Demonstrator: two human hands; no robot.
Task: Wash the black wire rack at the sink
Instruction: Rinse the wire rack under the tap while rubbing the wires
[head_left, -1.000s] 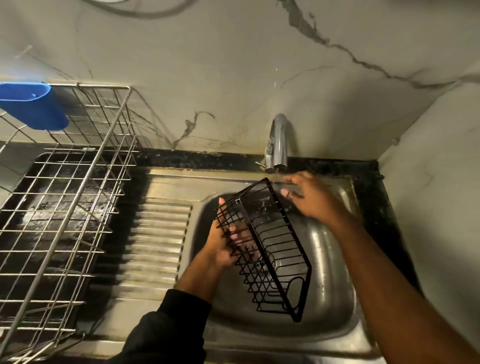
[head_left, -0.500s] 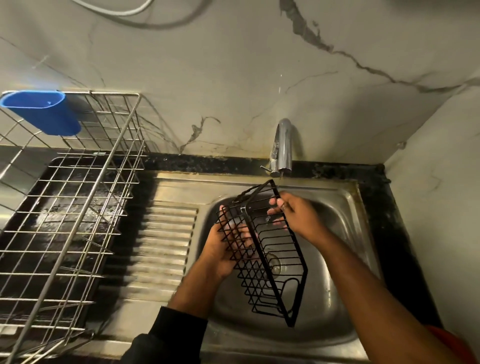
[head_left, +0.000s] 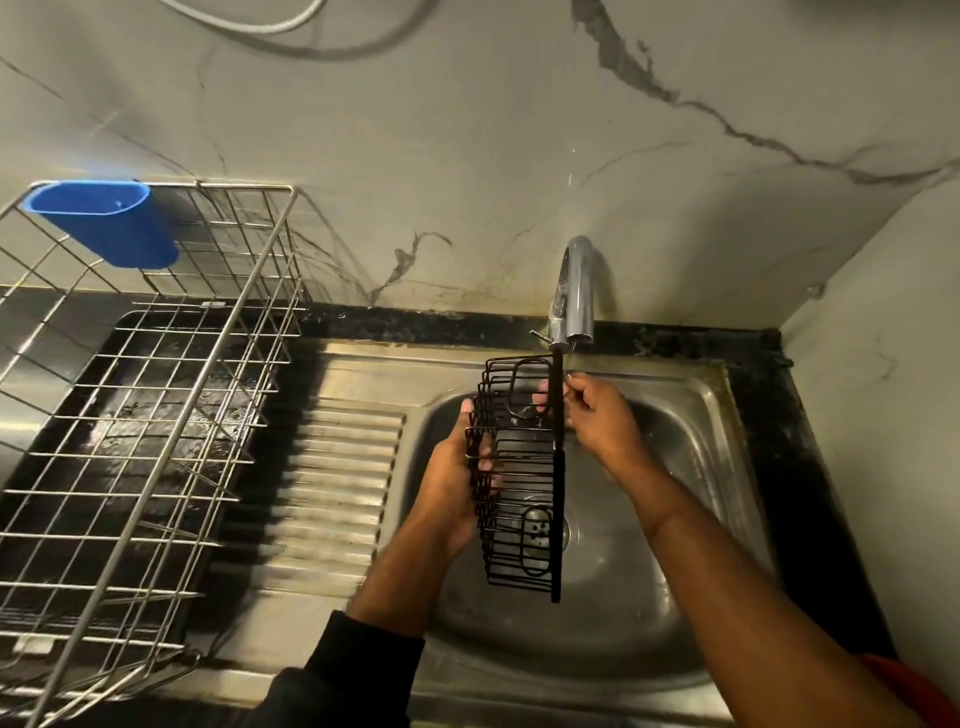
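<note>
**Two hands hold a black wire rack on edge over a steel sink**

The left hand (head_left: 457, 478) grips the black wire rack (head_left: 519, 478) from its left side, fingers curled through the wires about halfway along. The right hand (head_left: 597, 415) pinches the rack's thick right edge near the far end, fingertips closed on the bar. The left forearm comes up from the bottom of the view out of a dark sleeve (head_left: 343, 675); the right forearm is bare and reaches in from the lower right corner.

The rack is held above the sink bowl (head_left: 675, 519), clear of its floor, turned on edge so it looks narrow. Its long axis runs away from the person, near end over the drain (head_left: 545, 530), far end just under the spout of the tap (head_left: 574, 291). Whether water is running is hard to tell.

The sink is stainless steel, with a ribbed draining board (head_left: 337, 483) to the left of the bowl. Left of that stands a large silver wire dish rack (head_left: 156, 415) over a wet black tray (head_left: 130, 405), with a blue plastic cup (head_left: 104, 223) hooked on its far rim. A dark speckled counter strip (head_left: 415, 322) runs behind the sink. The wall (head_left: 467, 130) is pale marble with grey veins and meets a side wall on the right. The light is dim and yellowish.
</note>
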